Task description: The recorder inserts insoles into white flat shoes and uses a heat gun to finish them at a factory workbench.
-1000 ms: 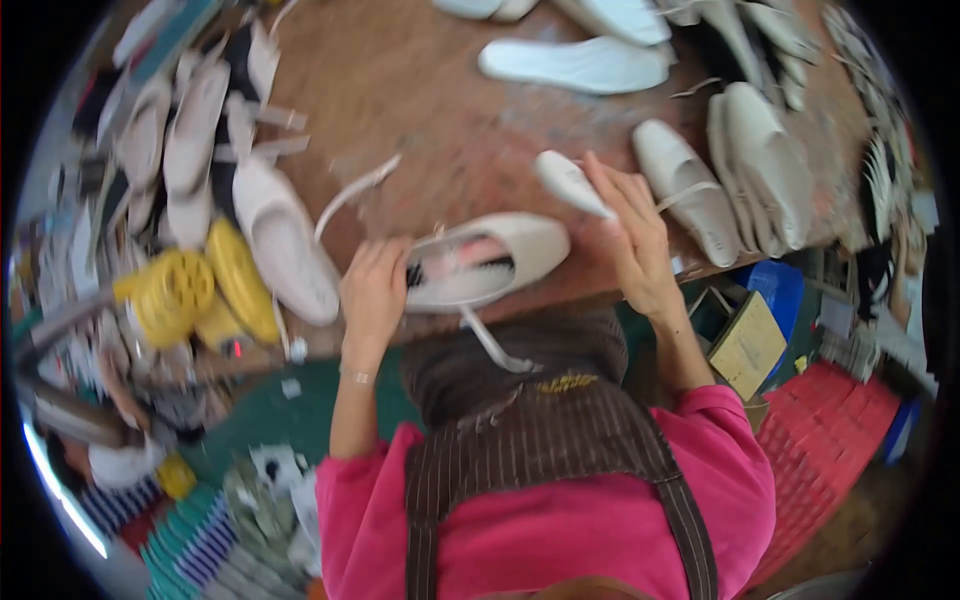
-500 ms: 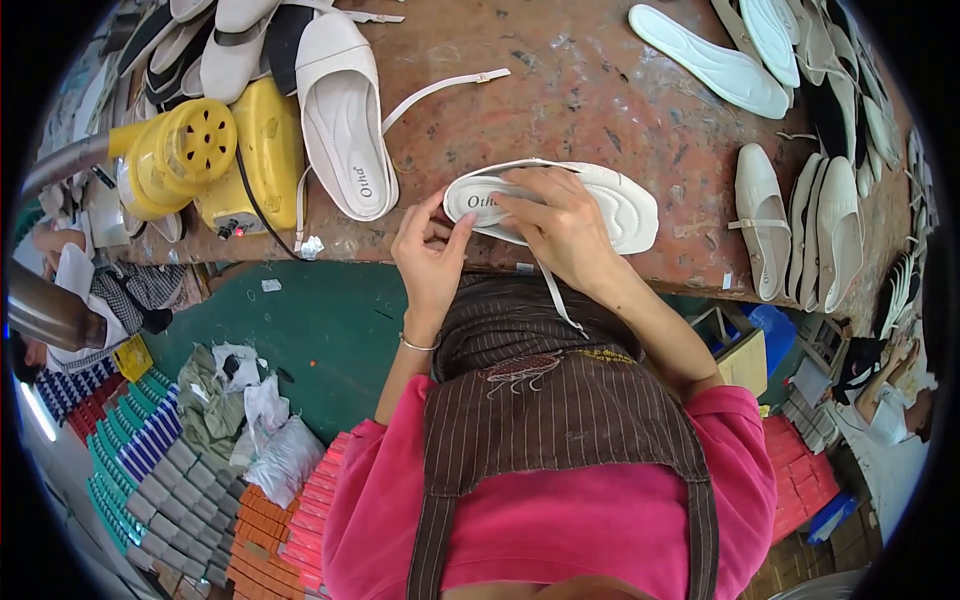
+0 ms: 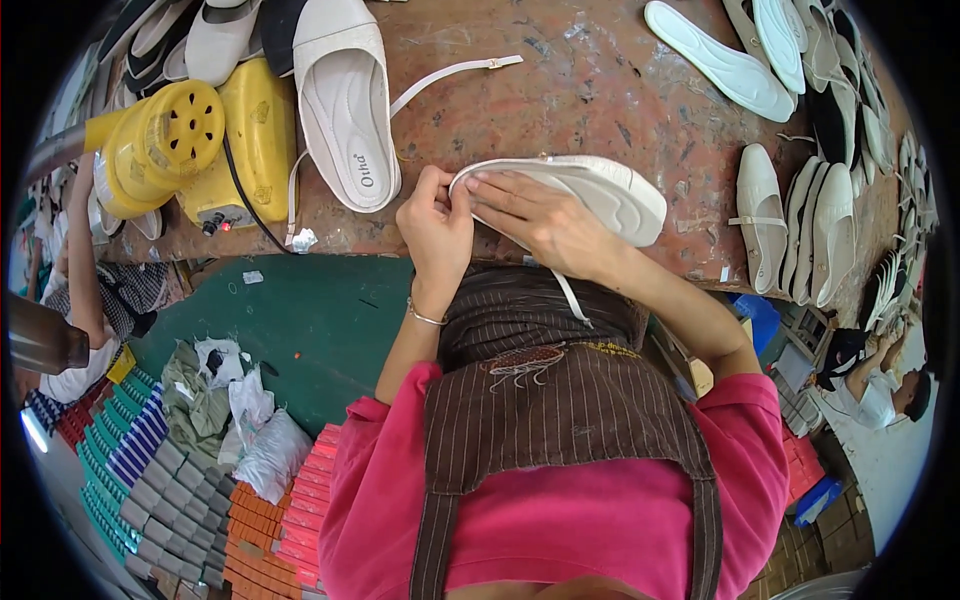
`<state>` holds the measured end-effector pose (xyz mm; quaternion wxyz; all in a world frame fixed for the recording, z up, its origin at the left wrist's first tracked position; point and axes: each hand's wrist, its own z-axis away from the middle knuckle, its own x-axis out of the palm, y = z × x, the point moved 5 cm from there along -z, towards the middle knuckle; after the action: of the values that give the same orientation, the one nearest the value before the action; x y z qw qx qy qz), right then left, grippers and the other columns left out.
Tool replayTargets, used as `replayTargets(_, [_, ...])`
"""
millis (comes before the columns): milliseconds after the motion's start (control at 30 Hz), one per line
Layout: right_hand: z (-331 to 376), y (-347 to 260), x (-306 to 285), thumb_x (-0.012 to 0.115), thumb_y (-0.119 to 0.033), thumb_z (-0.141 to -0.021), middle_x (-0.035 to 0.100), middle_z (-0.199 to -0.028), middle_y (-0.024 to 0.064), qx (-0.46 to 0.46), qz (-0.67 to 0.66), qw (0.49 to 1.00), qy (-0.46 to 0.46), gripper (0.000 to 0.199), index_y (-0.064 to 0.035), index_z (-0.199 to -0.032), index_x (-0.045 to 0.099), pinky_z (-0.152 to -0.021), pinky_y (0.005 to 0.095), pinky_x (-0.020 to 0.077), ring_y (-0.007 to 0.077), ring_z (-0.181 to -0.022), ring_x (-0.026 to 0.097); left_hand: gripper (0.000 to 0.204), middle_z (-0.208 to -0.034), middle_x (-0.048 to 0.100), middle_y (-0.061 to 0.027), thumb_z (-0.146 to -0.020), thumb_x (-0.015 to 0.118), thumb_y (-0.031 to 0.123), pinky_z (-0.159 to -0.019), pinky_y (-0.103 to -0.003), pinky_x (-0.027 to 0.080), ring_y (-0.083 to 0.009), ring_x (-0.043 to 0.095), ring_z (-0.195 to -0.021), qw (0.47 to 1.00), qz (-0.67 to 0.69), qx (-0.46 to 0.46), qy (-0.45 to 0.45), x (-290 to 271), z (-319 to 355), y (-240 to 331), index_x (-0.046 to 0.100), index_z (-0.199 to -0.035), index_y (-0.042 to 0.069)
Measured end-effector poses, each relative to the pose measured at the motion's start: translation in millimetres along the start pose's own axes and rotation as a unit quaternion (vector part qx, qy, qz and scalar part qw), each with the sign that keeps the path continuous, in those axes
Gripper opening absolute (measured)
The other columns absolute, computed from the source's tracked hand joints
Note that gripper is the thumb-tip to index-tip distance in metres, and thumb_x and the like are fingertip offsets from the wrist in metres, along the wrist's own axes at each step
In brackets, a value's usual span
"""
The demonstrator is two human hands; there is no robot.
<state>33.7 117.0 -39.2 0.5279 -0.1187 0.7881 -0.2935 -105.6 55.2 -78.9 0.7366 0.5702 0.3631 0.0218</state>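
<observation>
A cream flat shoe (image 3: 610, 200) is tilted at the table's near edge, its toe to the right. My left hand (image 3: 437, 230) pinches its heel, with thumb and fingers close together at the rim. Across the near rim reaches my right hand (image 3: 550, 225), its fingers together and pressed on the insole at the heel; its thumb is hidden. Below the shoe, a thin strap (image 3: 570, 297) hangs over my apron. Another cream shoe (image 3: 347, 110) lies to the left, its loose strap (image 3: 455, 78) stretched across the table.
A yellow machine (image 3: 240, 150) with a round vented head stands at left. White insoles (image 3: 720, 65) lie at the far right, near several cream shoes (image 3: 765, 225). Stacked boxes (image 3: 180, 510) and white bags (image 3: 275, 460) are on the floor. Other people are at both sides.
My right hand's fingers have slid toward the heel and flattened, covering its printed mark. The shoe has tilted up slightly. My left hand has closed in on the heel rim.
</observation>
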Motion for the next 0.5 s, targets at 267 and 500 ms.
replayTargets(267, [24.0, -3.0, -13.3, 0.061, -0.008, -0.074, 0.064, -0.126, 0.0082, 0.154, 0.167, 0.972, -0.054, 0.038, -0.0105, -0.111, 0.071, -0.114, 0.0426, 0.0322, 0.0226, -0.125, 0.055, 0.014, -0.054, 0.049, -0.0145, -0.087, 0.063, 0.005, -0.047, -0.04, 0.037, -0.0295, 0.049, -0.046, 0.999, -0.024, -0.019, -0.01, 0.7, -4.1, 5.6, 0.052, -0.079, 0.001])
replayTargets(500, [18.6, 32.8, -69.1, 0.062, -0.006, -0.075, 0.069, -0.105, 0.0129, 0.246, 0.217, 0.922, 0.205, 0.027, -0.0063, -0.1, 0.072, -0.112, 0.0562, 0.0261, 0.0273, -0.106, 0.064, 0.017, -0.058, 0.055, -0.0189, -0.088, 0.062, 0.01, -0.051, -0.045, 0.042, -0.0387, 0.059, -0.055, 0.993, -0.079, -0.018, -0.089, 7.7, 19.3, 21.4, 0.051, -0.078, 0.001])
